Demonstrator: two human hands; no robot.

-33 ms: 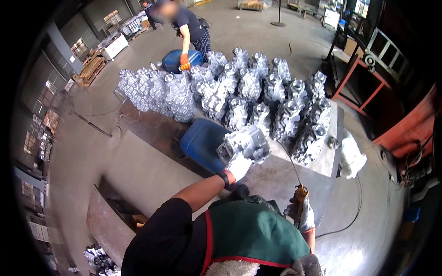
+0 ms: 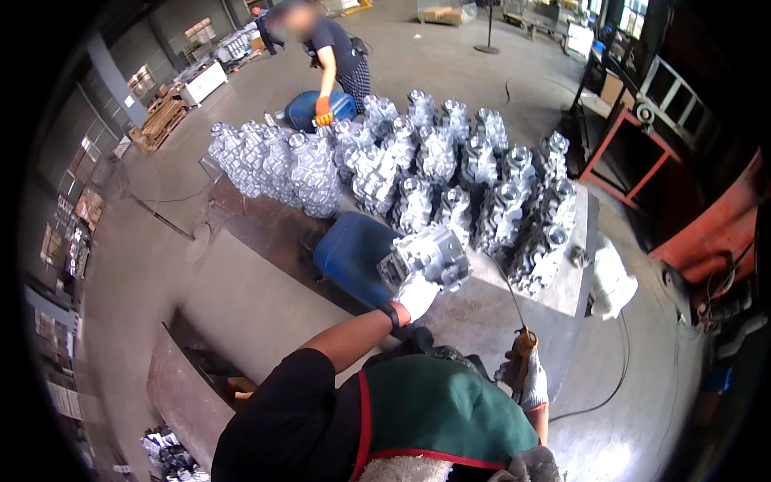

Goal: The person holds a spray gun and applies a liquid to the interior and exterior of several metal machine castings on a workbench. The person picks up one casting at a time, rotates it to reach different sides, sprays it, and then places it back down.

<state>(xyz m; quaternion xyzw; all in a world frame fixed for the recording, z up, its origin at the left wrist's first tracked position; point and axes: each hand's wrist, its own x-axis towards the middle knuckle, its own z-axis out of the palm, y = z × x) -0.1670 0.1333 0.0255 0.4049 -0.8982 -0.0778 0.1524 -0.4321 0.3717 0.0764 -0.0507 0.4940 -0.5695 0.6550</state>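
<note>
My left hand (image 2: 418, 297), in a white glove, grips the near side of a silvery cast metal housing (image 2: 434, 255). The housing is tilted beside a blue plastic drum (image 2: 353, 255) on the bench. To the right, my right hand (image 2: 530, 377), gloved in white and grey, is closed around an orange-yellow air blow gun (image 2: 526, 341). A long thin nozzle (image 2: 509, 283) rises from the gun, its tip close to the housing's right side. A dark hose (image 2: 598, 404) trails off to the right.
Several similar metal castings (image 2: 438, 153) stand in rows on the bench (image 2: 534, 309). Across it, a person's orange-gloved hand (image 2: 323, 111) is by a second blue drum (image 2: 301, 111). A white sack (image 2: 614, 281) hangs by the right edge, and a red metal frame (image 2: 630, 153) stands beyond.
</note>
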